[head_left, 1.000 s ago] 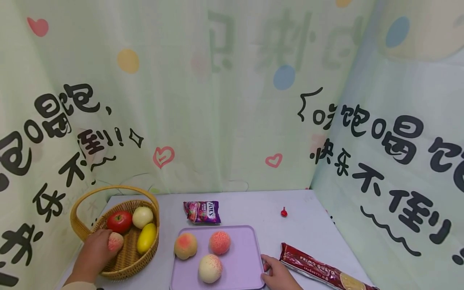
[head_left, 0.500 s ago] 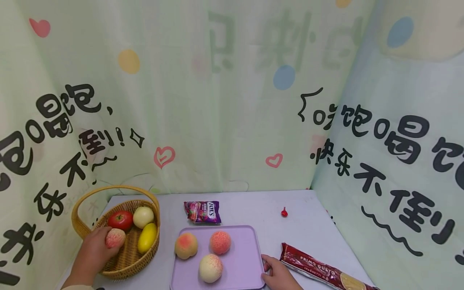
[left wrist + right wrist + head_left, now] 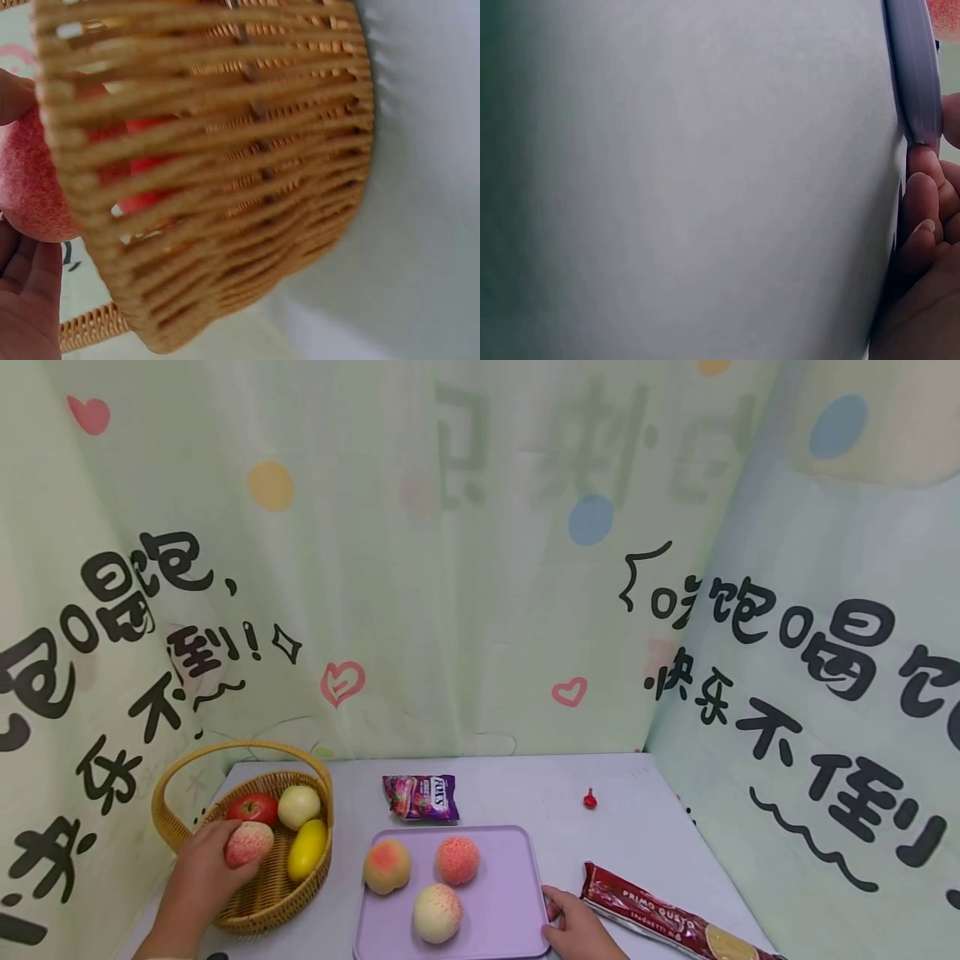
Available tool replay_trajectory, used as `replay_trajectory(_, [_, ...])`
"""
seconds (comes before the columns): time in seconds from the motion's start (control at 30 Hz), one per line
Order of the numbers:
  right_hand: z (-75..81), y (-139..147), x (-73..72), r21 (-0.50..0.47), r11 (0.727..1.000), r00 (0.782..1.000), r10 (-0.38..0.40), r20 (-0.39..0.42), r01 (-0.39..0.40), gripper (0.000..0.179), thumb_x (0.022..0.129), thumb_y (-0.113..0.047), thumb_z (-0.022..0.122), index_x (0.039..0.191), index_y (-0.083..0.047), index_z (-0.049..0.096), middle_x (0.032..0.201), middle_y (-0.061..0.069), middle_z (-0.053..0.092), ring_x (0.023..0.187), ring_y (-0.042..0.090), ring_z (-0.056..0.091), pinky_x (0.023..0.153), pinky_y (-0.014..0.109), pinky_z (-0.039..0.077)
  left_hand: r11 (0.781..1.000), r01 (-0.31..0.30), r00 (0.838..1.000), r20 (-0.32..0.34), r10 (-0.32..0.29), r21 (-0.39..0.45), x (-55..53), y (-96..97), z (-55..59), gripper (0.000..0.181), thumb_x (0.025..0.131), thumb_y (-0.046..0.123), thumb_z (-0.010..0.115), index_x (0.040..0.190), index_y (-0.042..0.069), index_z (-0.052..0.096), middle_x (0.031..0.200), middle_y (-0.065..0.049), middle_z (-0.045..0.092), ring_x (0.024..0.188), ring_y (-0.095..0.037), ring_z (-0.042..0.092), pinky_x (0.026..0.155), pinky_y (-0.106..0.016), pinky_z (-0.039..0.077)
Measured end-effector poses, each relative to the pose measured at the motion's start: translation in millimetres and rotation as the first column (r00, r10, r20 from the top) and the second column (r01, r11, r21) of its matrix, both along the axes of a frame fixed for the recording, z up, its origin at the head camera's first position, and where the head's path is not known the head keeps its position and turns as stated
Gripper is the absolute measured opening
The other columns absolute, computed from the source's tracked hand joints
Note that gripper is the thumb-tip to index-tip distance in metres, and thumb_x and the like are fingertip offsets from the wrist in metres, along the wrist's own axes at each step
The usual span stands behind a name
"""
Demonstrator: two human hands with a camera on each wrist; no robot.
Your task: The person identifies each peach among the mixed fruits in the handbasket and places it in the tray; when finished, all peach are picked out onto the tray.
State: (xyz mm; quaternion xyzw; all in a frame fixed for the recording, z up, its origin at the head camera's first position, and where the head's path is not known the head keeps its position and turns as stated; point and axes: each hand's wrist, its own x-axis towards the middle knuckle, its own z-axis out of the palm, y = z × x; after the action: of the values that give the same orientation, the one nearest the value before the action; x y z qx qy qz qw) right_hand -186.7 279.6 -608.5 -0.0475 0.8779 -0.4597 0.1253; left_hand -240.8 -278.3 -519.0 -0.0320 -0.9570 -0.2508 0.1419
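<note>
My left hand [image 3: 198,877] holds a pink-speckled peach [image 3: 249,844] over the near left side of a wicker basket [image 3: 273,912] with a tall handle. In the left wrist view the peach [image 3: 34,176] shows just past the basket's rim, between thumb and fingers. Inside the basket are a red round fruit [image 3: 255,807], a pale round one [image 3: 298,807] and a yellow oblong one [image 3: 307,850]. A lilac tray [image 3: 502,902] carries three peach-like fruits, one of them cream [image 3: 438,913]. My right hand [image 3: 581,927] pinches the tray's right edge, fingers beneath the rim [image 3: 919,82].
Behind the tray lies a purple snack bag [image 3: 422,798]. A small red object [image 3: 590,800] sits farther right on the white table [image 3: 525,785]. A long red spaghetti packet [image 3: 660,910] lies slantwise beside my right hand. Printed curtains [image 3: 480,610] enclose the back and sides.
My left hand has lifted the peach slightly and shifted it right, so it now overlaps the red fruit's lower edge in the head view. The right hand stays at the tray.
</note>
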Motion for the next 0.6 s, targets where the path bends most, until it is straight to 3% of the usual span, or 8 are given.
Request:
replay_trajectory(0.37, [2.9,1,1.2,-0.006,1.0,1.0,-0.005,-0.004,0.005,0.063,0.088,-0.006,0.072,0.142,0.015,0.047,0.094,0.003,0.057,0.069,0.013,0.049,0.055,0.021,0.042,0.999,-0.019,0.993,-0.112,0.023,0.036,7.1,18.9,4.8,0.069,0.074,0.02,0.091,0.128,-0.007,0.059,0.127,-0.029,0.057,0.116,-0.048,0.051,0.095,-0.072,0.046])
replay_trajectory(0.6, [1.8,1,0.9,-0.012,1.0,1.0,-0.002,-0.005,0.002,0.063,0.088,-0.006,0.071,0.142,0.015,0.047,0.094,0.003,0.057,0.068,0.012,0.049,0.055,0.021,0.042,0.998,-0.012,0.971,-0.238,0.028,0.068,17.6,35.6,9.3,0.07,0.069,0.017,0.095,0.127,-0.003,0.062,0.127,-0.025,0.059,0.117,-0.044,0.052,0.094,-0.071,0.048])
